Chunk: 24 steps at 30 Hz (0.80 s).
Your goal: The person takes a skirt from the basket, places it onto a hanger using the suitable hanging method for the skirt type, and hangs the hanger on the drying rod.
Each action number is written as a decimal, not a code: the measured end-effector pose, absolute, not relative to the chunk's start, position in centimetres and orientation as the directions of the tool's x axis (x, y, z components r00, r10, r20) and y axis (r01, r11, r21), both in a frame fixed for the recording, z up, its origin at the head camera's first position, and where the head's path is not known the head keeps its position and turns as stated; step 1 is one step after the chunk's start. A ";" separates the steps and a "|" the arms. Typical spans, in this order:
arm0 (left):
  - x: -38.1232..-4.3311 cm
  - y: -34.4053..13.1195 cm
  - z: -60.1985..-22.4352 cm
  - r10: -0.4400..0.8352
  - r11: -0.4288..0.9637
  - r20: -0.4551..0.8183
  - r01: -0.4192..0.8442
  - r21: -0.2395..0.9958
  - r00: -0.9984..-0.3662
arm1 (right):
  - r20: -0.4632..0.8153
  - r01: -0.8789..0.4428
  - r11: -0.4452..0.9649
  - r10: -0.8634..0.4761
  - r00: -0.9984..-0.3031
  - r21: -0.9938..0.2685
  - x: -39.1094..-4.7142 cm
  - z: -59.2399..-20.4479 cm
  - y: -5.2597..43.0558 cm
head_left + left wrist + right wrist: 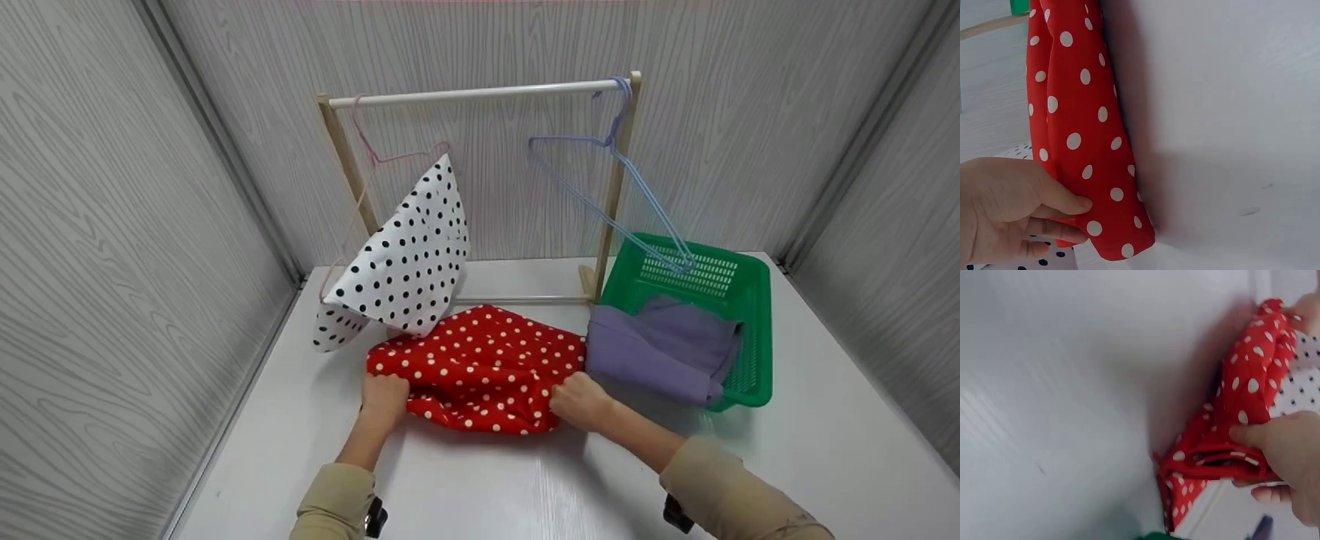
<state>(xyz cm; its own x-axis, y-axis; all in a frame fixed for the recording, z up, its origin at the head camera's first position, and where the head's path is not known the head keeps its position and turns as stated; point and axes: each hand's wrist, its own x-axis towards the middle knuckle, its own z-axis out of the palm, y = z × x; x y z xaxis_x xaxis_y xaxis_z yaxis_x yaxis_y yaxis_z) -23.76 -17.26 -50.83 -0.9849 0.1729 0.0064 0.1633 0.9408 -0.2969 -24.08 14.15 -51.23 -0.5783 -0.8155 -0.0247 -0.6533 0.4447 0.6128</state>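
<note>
A red cloth with white dots (480, 360) is spread between my two hands above the white table. My left hand (385, 397) pinches its left edge, thumb on top and fingers beneath, as the left wrist view shows. At the opposite side my right hand (581, 403) grips the edge, where the fabric lies in several folds in the right wrist view. Just behind the red cloth, a white cloth with black dots (409, 259) hangs askew on a pink hanger (390, 157) and overlaps it in the head view.
A rack with a white rail (480, 94) and wooden posts stands at the back. From its right end hangs a blue hanger (577, 139), its lower corner over a green basket (761, 330). Purple cloth (652, 349) lies in the basket and drapes over its left rim.
</note>
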 end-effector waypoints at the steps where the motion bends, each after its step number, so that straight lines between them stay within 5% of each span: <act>1: -23.7 -16.8 -50.9 0.158 0.938 -0.002 0.151 -0.311 -0.987 | -0.031 -0.643 0.450 -0.805 -0.593 0.619 -24.3 -51.6 14.2; 13: -21.7 -13.4 -51.5 -0.017 0.847 -0.200 0.092 -0.523 -0.980 | 0.089 -0.572 0.539 -0.771 -0.630 0.618 -27.1 -54.5 15.4; 24: -21.5 -13.3 -51.3 -0.085 0.846 -0.263 0.070 -0.529 -0.961 | 0.095 -0.540 0.651 -0.680 -0.727 0.534 -29.4 -54.6 14.5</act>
<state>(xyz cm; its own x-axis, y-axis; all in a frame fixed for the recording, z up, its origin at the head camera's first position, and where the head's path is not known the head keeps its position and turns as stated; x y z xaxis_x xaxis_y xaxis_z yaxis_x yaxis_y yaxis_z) -21.50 -13.33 -51.26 -0.9611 -0.0852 -0.2627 0.0695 0.8459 -0.5289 -29.38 14.46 -54.58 -0.7268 -0.6803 0.0948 -0.5398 0.6510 0.5336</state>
